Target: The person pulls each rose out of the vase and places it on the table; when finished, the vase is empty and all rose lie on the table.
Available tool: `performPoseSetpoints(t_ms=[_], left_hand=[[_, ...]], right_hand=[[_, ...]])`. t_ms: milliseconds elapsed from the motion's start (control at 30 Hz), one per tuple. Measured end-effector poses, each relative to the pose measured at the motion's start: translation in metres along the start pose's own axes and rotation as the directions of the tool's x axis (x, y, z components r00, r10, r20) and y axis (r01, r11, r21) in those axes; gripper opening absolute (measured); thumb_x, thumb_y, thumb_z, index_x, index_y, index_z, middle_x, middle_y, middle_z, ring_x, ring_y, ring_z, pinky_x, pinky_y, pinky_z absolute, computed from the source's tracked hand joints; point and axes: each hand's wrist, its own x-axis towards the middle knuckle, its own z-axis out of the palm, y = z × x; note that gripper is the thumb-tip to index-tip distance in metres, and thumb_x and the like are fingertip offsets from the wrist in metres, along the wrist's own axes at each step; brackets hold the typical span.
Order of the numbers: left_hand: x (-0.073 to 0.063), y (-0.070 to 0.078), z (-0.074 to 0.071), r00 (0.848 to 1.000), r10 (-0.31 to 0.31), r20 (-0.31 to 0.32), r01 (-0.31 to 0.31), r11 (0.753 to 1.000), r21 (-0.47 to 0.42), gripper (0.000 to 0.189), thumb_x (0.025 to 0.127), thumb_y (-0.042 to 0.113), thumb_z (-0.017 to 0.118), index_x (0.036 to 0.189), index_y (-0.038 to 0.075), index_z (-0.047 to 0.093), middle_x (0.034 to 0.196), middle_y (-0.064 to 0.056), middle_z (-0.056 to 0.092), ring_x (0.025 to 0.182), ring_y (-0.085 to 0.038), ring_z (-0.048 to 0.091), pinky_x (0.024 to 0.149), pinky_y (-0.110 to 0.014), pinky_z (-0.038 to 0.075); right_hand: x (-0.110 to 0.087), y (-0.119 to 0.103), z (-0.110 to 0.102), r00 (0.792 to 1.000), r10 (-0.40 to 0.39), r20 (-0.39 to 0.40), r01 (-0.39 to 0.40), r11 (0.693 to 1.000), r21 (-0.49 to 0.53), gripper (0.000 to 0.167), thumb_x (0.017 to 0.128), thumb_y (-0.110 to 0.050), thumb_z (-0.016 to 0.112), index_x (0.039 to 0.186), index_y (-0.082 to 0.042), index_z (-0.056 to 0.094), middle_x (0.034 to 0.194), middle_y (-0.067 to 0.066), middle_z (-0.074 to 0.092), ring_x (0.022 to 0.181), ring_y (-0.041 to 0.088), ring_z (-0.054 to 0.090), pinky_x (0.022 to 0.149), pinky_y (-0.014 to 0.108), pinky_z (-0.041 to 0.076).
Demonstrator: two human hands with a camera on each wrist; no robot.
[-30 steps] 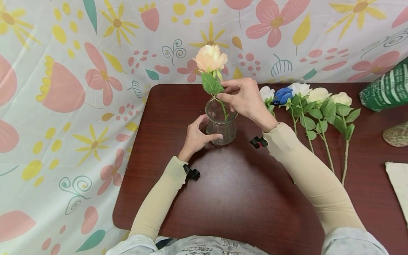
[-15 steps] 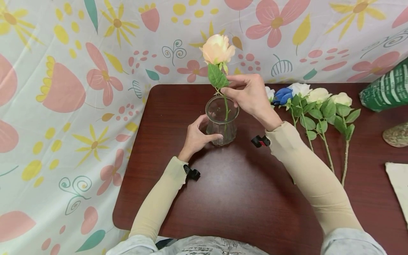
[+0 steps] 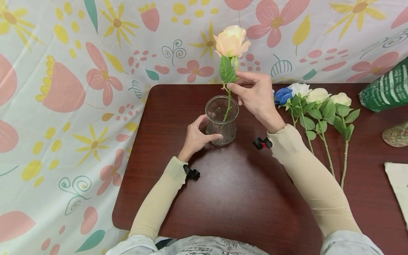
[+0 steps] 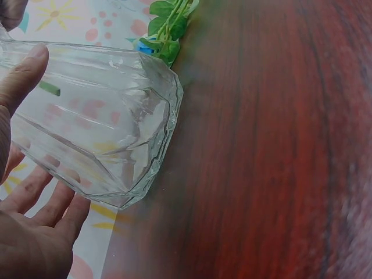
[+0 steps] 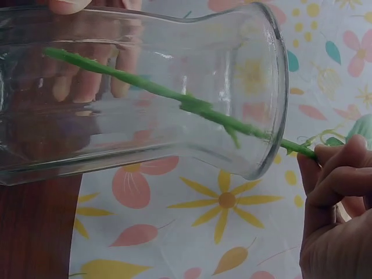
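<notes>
A clear glass vase [image 3: 222,129] stands upright on the table, its neck narrower than its flared rim. My left hand [image 3: 196,138] holds its lower body, thumb on the near side and fingers round the far side, as the left wrist view [image 4: 43,218] also has it. Above the rim my right hand [image 3: 256,95] pinches the stem of a peach rose [image 3: 232,41] just below its green leaf. In the right wrist view the rose's green stem [image 5: 157,89] slants down inside the vase, its cut end above the vase's bottom.
To the right lie several loose roses, among them a blue rose [image 3: 282,96] and a cream rose [image 3: 341,99]. Beyond them are a green printed bag [image 3: 385,88] and a pale cloth-like sheet [image 3: 396,187]. A flower-patterned curtain [image 3: 105,88] hangs behind the table [image 3: 223,198].
My right hand has moved up and to the right with the peach rose, whose bloom now stands higher and more to the right. My left hand and the vase have stayed in place.
</notes>
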Motion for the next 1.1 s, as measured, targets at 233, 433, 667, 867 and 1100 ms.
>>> performPoseSetpoints(t_ms=[233, 433, 667, 867, 1100], left_hand=[[-0.001, 0.001, 0.000, 1.000, -0.004, 0.000, 0.004, 1.000, 0.008, 0.077, 0.075, 0.022, 0.103, 0.143, 0.015, 0.068, 0.137, -0.009, 0.077, 0.131, -0.025, 0.072, 0.117, -0.045, 0.057], [0.000, 0.001, 0.001, 1.000, -0.009, 0.001, 0.009, 1.000, 0.002, 0.076, 0.075, 0.021, 0.103, 0.142, 0.015, 0.068, 0.136, -0.009, 0.077, 0.131, -0.026, 0.072, 0.117, -0.045, 0.057], [0.000, 0.001, 0.001, 1.000, -0.009, 0.004, 0.009, 1.000, -0.006, 0.077, 0.074, 0.020, 0.103, 0.143, 0.015, 0.068, 0.136, -0.010, 0.077, 0.131, -0.026, 0.071, 0.116, -0.046, 0.057], [0.000, 0.001, 0.001, 1.000, -0.001, 0.010, 0.001, 1.000, -0.013, 0.077, 0.075, 0.019, 0.102, 0.144, 0.015, 0.067, 0.136, -0.010, 0.076, 0.131, -0.026, 0.072, 0.116, -0.047, 0.057], [-0.001, 0.000, 0.001, 1.000, 0.002, 0.011, -0.002, 1.000, -0.010, 0.076, 0.076, 0.019, 0.102, 0.144, 0.014, 0.067, 0.137, -0.010, 0.076, 0.131, -0.027, 0.071, 0.117, -0.046, 0.057]], right_hand=[[-0.002, 0.000, -0.004, 0.996, -0.011, -0.085, 0.020, 0.994, 0.106, 0.043, 0.090, -0.001, 0.084, 0.133, 0.000, 0.077, 0.072, -0.015, 0.076, 0.037, 0.008, 0.051, 0.043, 0.020, 0.047], [-0.003, -0.002, -0.010, 0.989, -0.045, -0.138, 0.071, 0.978, 0.194, 0.040, 0.090, 0.002, 0.084, 0.129, -0.001, 0.079, 0.071, -0.010, 0.077, 0.036, 0.011, 0.050, 0.041, 0.021, 0.043], [-0.002, -0.006, -0.017, 0.980, -0.069, -0.188, 0.126, 0.942, 0.311, 0.035, 0.088, 0.007, 0.083, 0.123, -0.002, 0.082, 0.071, -0.004, 0.079, 0.035, 0.010, 0.050, 0.039, 0.020, 0.041], [-0.002, -0.010, -0.024, 0.969, -0.026, -0.247, 0.126, 0.908, 0.399, 0.040, 0.087, 0.011, 0.082, 0.124, -0.004, 0.082, 0.072, -0.001, 0.079, 0.035, 0.011, 0.051, 0.039, 0.019, 0.042], [0.001, -0.016, -0.033, 0.944, -0.016, -0.330, 0.173, 0.875, 0.452, 0.034, 0.085, 0.013, 0.082, 0.115, -0.002, 0.085, 0.069, 0.001, 0.078, 0.032, 0.010, 0.048, 0.036, 0.018, 0.037]])
